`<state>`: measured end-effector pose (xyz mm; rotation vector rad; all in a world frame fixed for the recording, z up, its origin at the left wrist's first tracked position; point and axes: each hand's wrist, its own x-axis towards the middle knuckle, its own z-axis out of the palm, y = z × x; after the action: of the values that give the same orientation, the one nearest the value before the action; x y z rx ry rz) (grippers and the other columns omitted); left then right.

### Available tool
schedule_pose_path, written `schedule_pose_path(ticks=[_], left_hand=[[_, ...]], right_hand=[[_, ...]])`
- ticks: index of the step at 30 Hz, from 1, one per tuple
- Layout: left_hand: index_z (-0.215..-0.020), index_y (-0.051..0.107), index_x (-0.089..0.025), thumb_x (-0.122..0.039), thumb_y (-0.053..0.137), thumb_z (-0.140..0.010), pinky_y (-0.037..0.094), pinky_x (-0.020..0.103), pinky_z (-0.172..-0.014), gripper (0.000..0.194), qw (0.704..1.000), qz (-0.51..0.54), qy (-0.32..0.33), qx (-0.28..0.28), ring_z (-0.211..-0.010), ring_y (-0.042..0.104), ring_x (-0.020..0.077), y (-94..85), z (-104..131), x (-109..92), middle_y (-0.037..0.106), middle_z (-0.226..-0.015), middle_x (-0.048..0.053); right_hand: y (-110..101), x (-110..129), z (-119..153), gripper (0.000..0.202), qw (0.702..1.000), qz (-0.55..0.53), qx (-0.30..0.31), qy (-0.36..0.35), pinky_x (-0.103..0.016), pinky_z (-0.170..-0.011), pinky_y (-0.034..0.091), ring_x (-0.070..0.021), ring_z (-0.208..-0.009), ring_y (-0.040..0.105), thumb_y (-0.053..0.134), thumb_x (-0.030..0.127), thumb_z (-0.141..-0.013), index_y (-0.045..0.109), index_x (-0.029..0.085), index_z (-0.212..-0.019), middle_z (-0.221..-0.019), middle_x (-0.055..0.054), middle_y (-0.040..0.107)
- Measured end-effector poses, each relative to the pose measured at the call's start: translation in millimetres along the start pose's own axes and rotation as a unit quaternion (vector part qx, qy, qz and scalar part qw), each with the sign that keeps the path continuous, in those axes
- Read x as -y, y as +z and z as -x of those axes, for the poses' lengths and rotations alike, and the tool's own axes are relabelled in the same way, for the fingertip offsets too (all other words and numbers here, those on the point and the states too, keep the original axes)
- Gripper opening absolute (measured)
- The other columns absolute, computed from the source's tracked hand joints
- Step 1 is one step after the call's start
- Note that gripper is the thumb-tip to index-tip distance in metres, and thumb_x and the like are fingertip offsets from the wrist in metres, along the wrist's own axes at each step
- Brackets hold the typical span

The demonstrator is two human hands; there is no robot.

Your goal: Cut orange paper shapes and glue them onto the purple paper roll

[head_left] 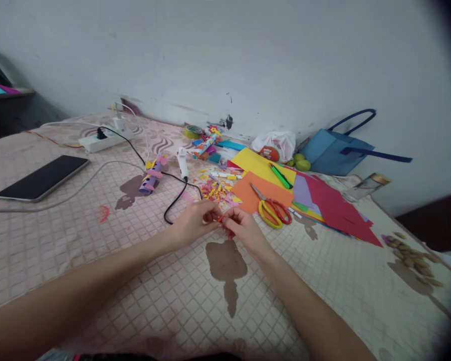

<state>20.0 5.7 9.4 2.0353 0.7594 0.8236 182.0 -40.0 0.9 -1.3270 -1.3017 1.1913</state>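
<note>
My left hand and my right hand meet at the middle of the table. Between their fingertips is a small orange piece, pinched from both sides and largely hidden. Just behind the hands lies a heap of small coloured paper scraps. Scissors with yellow and red handles rest to the right, partly on an orange sheet. A white glue gun with a black cord lies behind my left hand. Left of it is a purple paper roll with pink and yellow pieces.
A tablet and a power strip are at the left. Coloured sheets with a green cutter spread right. Farther off are a blue bag, green fruits, a jar and peanuts.
</note>
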Motion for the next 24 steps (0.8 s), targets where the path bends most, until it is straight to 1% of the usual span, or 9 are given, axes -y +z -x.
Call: schedule_pose_path(ticks=[2,4,8,10,12,15,18,21,24], left_hand=[[-0.079,0.062,-0.015,-0.026,0.059,-0.074,0.042,0.022,-0.061,0.012,1.0,0.026,-0.012,0.01,-0.066,0.053,0.0103,-1.1,-1.6,0.6,0.059,-0.073,0.001],[-0.078,0.062,-0.014,-0.027,0.058,-0.075,0.043,0.022,-0.062,0.014,0.99,0.12,-0.059,0.039,-0.064,0.054,0.0099,-1.8,-4.0,3.6,0.06,-0.072,0.001],[-0.077,0.06,-0.013,-0.03,0.066,-0.069,0.045,0.022,-0.061,0.02,0.925,0.311,-0.197,0.093,-0.058,0.055,0.0078,-3.8,-6.9,8.9,0.062,-0.067,0.001],[-0.078,0.06,-0.012,-0.031,0.069,-0.066,0.045,0.023,-0.062,0.024,0.892,0.362,-0.246,0.111,-0.058,0.056,0.0074,-5.2,-6.7,8.6,0.063,-0.068,0.001],[-0.079,0.06,-0.012,-0.032,0.071,-0.064,0.046,0.023,-0.063,0.027,0.88,0.37,-0.268,0.131,-0.059,0.057,0.0074,-6.4,-5.9,6.8,0.064,-0.07,0.002],[-0.077,0.061,-0.012,-0.036,0.069,-0.065,0.046,0.021,-0.059,0.029,0.908,0.288,-0.256,0.164,-0.056,0.057,0.0079,-6.9,-4.3,4.4,0.063,-0.065,0.001],[-0.07,0.06,-0.012,-0.043,0.065,-0.067,0.043,0.02,-0.052,0.032,0.936,0.192,-0.228,0.187,-0.051,0.055,0.0084,-5.6,-2.1,4.3,0.059,-0.056,-0.001],[-0.069,0.058,-0.013,-0.044,0.061,-0.07,0.043,0.02,-0.051,0.031,0.933,0.212,-0.227,0.179,-0.051,0.054,0.008,-3.5,0.9,6.5,0.06,-0.058,-0.002],[-0.069,0.056,-0.014,-0.038,0.059,-0.072,0.042,0.018,-0.051,0.025,0.935,0.238,-0.228,0.132,-0.051,0.053,0.0068,-1.6,5.0,9.0,0.058,-0.057,-0.003]], right_hand=[[-3.6,2.5,0.1,0.011,0.999,0.018,0.019,-0.019,-0.019,-0.041,0.039,-0.0066,-0.042,0.045,0.057,0.026,-0.072,0.049,0.018,-0.068,-0.054,0.006,0.049],[-7.5,5.7,0.4,0.012,0.998,0.029,0.047,-0.026,-0.019,-0.043,0.04,-0.0065,-0.044,0.046,0.057,0.027,-0.073,0.05,0.018,-0.07,-0.056,0.006,0.048],[-13.3,8.9,0.5,0.016,0.996,0.021,0.087,-0.004,-0.02,-0.046,0.041,-0.0064,-0.047,0.048,0.059,0.03,-0.074,0.051,0.017,-0.073,-0.059,0.006,0.049],[-15.1,8.4,0.6,0.017,0.995,0.007,0.095,0.016,-0.02,-0.046,0.041,-0.0065,-0.048,0.049,0.06,0.032,-0.074,0.052,0.017,-0.075,-0.06,0.005,0.051],[-16.1,7.2,1.0,0.018,0.993,0.003,0.115,0.03,-0.019,-0.047,0.041,-0.0066,-0.049,0.05,0.06,0.033,-0.075,0.052,0.017,-0.075,-0.061,0.004,0.052],[-16.5,5.0,2.0,0.018,0.985,0.022,0.164,0.045,-0.019,-0.047,0.041,-0.0065,-0.05,0.049,0.06,0.033,-0.075,0.052,0.016,-0.074,-0.061,0.004,0.052],[-15.8,3.1,2.8,0.018,0.979,0.042,0.191,0.05,-0.019,-0.047,0.042,-0.007,-0.05,0.048,0.059,0.034,-0.075,0.054,0.017,-0.078,-0.059,0.004,0.052],[-13.9,1.7,3.1,0.02,0.979,0.043,0.191,0.051,-0.017,-0.043,0.039,-0.0067,-0.049,0.048,0.058,0.036,-0.077,0.053,0.016,-0.078,-0.06,0.004,0.053],[-9.2,0.4,4.8,0.024,0.976,0.045,0.207,0.059,-0.015,-0.038,0.034,-0.0059,-0.049,0.048,0.055,0.039,-0.079,0.054,0.015,-0.076,-0.067,0.0,0.058]])
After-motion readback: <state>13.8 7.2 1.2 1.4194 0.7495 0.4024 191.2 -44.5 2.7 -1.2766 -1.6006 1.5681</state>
